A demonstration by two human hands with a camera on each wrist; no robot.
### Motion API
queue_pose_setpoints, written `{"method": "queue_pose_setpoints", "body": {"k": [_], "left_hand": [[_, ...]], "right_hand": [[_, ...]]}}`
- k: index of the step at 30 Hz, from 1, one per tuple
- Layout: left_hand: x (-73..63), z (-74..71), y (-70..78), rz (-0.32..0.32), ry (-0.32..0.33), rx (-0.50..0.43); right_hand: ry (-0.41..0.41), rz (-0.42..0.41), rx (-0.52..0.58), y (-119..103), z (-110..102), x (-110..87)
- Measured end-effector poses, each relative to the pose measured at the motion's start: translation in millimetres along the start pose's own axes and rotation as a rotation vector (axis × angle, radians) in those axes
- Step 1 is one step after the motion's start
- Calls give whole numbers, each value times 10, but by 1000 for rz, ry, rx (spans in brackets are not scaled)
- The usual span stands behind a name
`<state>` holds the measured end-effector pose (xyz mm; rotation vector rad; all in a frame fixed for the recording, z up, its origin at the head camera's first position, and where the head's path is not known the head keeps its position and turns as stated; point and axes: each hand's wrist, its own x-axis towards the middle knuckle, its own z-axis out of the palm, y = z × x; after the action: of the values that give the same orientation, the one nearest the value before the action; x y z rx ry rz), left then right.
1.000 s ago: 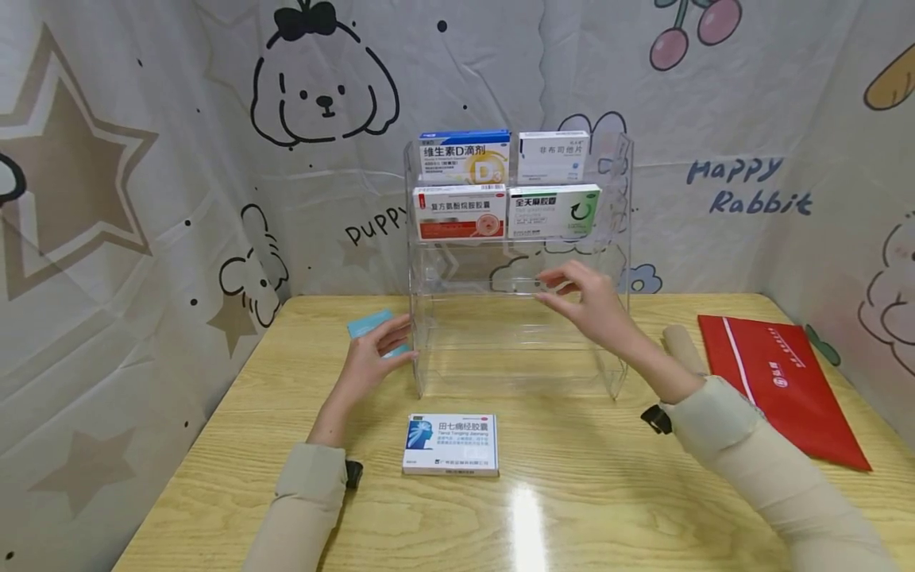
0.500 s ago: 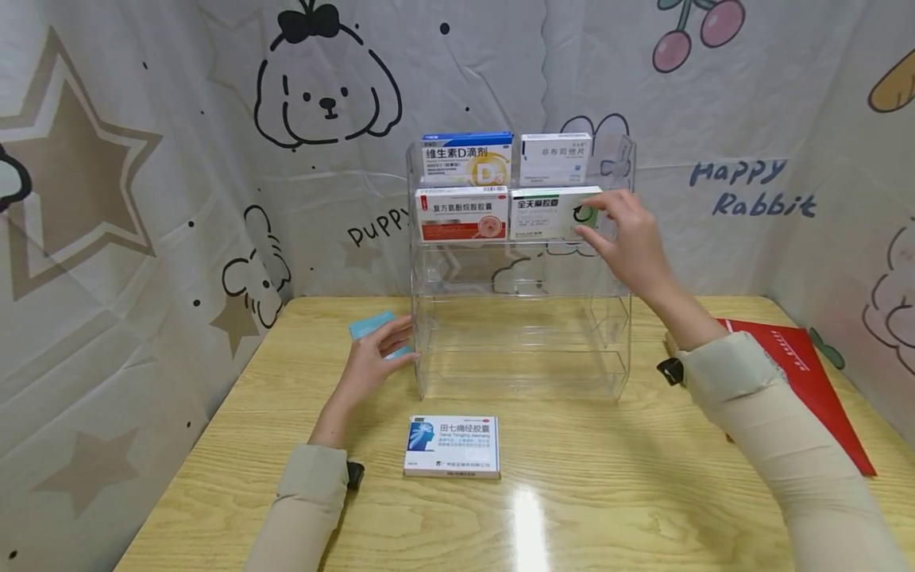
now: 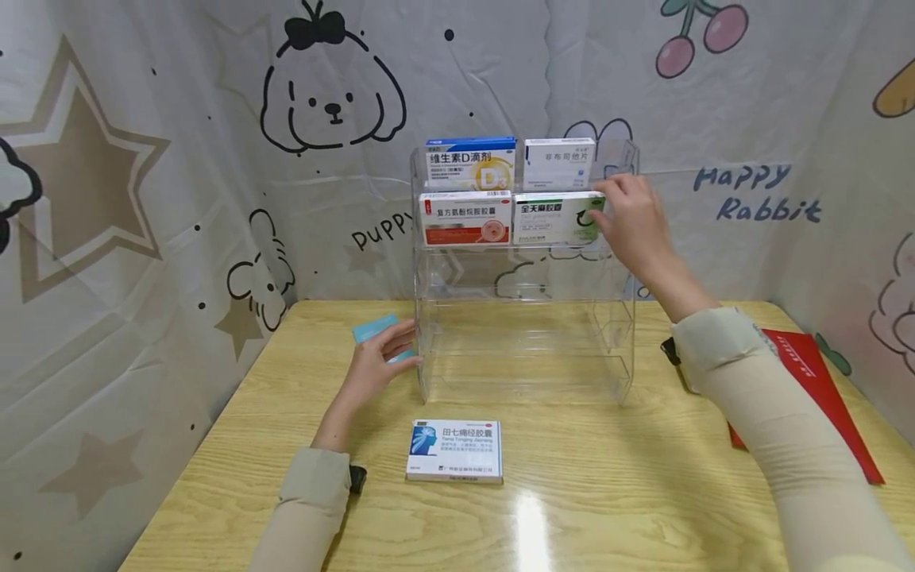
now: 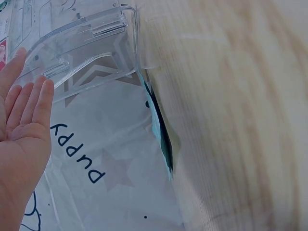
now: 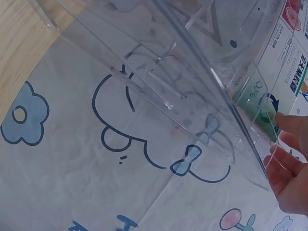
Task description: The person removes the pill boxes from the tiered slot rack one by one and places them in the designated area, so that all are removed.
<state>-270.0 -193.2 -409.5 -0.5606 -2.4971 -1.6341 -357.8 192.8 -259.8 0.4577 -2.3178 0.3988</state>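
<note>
Apparently the step in hand is squaring up the green-and-white box point(image 3: 552, 224) on the clear rack point(image 3: 525, 300), just right of centre in the upper half of the head view. Next calls for a light, level touch, sparing the red-and-white box point(image 3: 466, 221) beside it. Thumb in front, the right hand point(image 3: 636, 222) pinches its right end; the left hand point(image 3: 379, 361) is loosely spread at the rack's left edge, contact unclear.

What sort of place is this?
Perhaps a makeshift indoor booth rather than a real pharmacy: cartoon-printed cloth hangs behind and beside a wooden table, where a clear rack holds four medicine boxes.
</note>
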Motion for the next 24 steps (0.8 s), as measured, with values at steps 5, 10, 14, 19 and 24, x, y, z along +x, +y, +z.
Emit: {"method": "queue_pose_setpoints", "body": {"k": [5,10,14,19,24], "left_hand": [[9,2,-3,2,-2,-4],[11,-2,-4,11,-1,0],[7,-1,-4,19,3,7],[0,-3,-11,25,-1,12],[-4,-2,-20,21,0,9]], "right_hand": [[-2,-28,-63,0,12,10],[-12,-15,-93,-18,13,7],[-18,-10,-92,-28,8,4],[-25,13,-48,-21,0,13],[-8,23,33,-21,-22,29]]}}
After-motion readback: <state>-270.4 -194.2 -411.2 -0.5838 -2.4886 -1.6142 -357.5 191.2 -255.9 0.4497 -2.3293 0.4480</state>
